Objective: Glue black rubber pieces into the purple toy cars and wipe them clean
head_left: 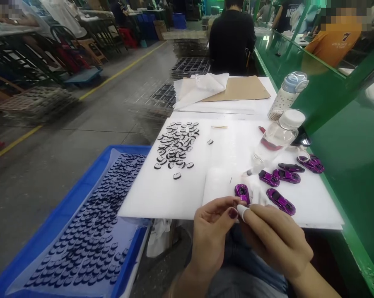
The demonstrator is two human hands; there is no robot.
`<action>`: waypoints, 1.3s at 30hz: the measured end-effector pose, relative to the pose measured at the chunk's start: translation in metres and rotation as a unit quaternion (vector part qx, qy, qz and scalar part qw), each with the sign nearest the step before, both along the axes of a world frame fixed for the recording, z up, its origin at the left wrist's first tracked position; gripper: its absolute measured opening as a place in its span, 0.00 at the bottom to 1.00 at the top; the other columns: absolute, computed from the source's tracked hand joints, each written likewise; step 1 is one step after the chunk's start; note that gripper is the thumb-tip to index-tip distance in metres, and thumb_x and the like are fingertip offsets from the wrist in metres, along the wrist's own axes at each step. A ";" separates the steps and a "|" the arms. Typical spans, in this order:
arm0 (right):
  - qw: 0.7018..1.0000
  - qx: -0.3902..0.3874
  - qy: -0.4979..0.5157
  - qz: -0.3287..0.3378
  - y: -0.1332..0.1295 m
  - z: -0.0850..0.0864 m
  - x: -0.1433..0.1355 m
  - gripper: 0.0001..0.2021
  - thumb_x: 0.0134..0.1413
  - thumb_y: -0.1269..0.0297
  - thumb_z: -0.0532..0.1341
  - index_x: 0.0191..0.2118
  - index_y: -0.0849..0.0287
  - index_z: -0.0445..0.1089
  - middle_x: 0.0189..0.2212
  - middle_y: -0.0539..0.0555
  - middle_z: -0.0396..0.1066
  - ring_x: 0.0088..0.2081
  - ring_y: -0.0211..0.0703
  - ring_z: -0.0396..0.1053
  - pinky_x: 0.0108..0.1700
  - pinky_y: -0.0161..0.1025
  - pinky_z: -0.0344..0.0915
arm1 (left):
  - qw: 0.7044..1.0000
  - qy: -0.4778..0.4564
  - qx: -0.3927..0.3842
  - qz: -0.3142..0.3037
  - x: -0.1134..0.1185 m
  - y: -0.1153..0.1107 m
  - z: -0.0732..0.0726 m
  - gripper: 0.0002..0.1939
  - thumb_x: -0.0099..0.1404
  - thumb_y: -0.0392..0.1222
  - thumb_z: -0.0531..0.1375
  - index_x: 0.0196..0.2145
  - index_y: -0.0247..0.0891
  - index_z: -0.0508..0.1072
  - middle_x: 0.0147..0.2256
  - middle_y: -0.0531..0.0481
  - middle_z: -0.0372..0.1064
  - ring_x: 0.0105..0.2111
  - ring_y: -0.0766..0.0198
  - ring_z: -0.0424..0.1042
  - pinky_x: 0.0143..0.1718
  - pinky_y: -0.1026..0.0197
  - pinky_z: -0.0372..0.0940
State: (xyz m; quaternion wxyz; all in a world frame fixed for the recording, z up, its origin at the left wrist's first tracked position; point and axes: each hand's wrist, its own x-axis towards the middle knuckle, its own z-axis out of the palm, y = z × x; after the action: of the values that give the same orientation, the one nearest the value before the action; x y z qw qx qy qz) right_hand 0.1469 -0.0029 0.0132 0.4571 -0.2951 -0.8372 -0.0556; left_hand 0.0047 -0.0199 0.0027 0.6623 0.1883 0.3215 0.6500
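My left hand is closed in a pinch at the table's front edge, its thumb showing a dark red nail. Against its fingertips press those of my right hand, also pinched, with a white finger cot on one finger. Whatever lies between the fingertips is too small and hidden to name. Just beyond them a purple toy car rests on the white sheet. To its right are several more, among them a purple toy car nearest my right hand.
Many small black-edged pieces are spread over the white tabletop. A blue tray with rows of dark pieces stands at lower left. A clear bottle and a dotted bottle stand at right. A person sits ahead.
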 end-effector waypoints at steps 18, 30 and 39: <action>0.996 -0.075 -0.033 0.025 0.008 0.023 0.002 0.06 0.61 0.75 0.59 0.39 0.59 0.73 0.29 0.51 0.68 0.24 0.33 0.65 0.25 0.34 0.64 | 0.998 -0.025 -0.005 -0.062 -0.008 0.005 -0.008 0.12 0.51 0.50 0.77 0.31 0.42 0.86 0.28 0.48 0.81 0.29 0.68 0.78 0.35 0.71 0.73; 0.991 -0.122 0.012 -0.060 0.001 0.015 0.025 0.02 0.60 0.71 0.64 0.38 0.57 0.74 0.33 0.51 0.75 0.28 0.35 0.72 0.29 0.32 0.68 | 0.963 0.254 0.087 0.013 -0.021 -0.003 -0.008 0.08 0.60 0.44 0.73 0.38 0.44 0.85 0.33 0.49 0.83 0.32 0.63 0.81 0.35 0.66 0.76; 0.935 -0.332 0.083 -0.093 0.006 -0.011 0.019 0.02 0.60 0.69 0.65 0.35 0.59 0.74 0.28 0.51 0.73 0.27 0.37 0.70 0.27 0.33 0.66 | 0.673 0.666 0.306 0.098 -0.010 0.002 -0.019 0.09 0.67 0.34 0.66 0.45 0.38 0.79 0.37 0.47 0.77 0.36 0.60 0.77 0.39 0.59 0.75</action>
State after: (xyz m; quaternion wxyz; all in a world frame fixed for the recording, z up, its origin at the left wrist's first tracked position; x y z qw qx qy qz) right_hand 0.1657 0.0027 0.0018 0.3938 -0.5102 -0.7356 0.2085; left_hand -0.0056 -0.0178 -0.0163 0.1103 0.7308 0.4772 0.4754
